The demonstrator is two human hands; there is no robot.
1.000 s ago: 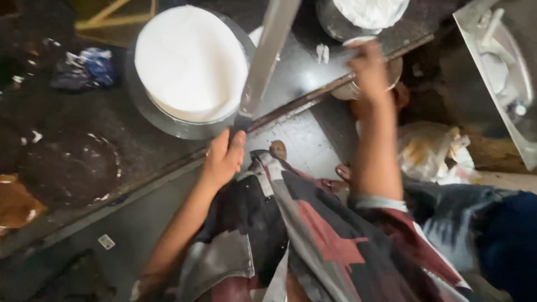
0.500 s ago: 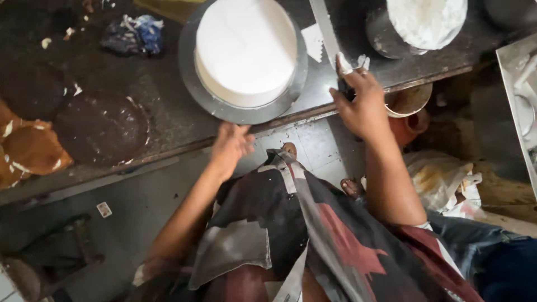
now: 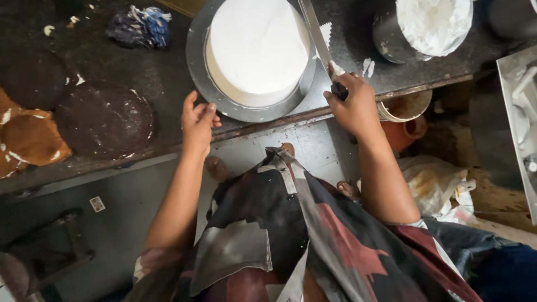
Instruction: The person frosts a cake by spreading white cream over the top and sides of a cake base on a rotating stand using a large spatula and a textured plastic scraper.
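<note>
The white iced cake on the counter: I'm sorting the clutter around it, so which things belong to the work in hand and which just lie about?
In use:
white iced cake
round metal turntable
long spatula, in the right hand
left hand, at the turntable's rim
pot of white cream

Lying about:
dark round cake layers
crumpled blue cloth
brown cake scraps

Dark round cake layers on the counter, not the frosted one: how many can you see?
2. One dark round layer lies left of the left hand. A second dark layer sits farther left, dim and partly covered by brown paper. More may lie beyond the frame.
</note>
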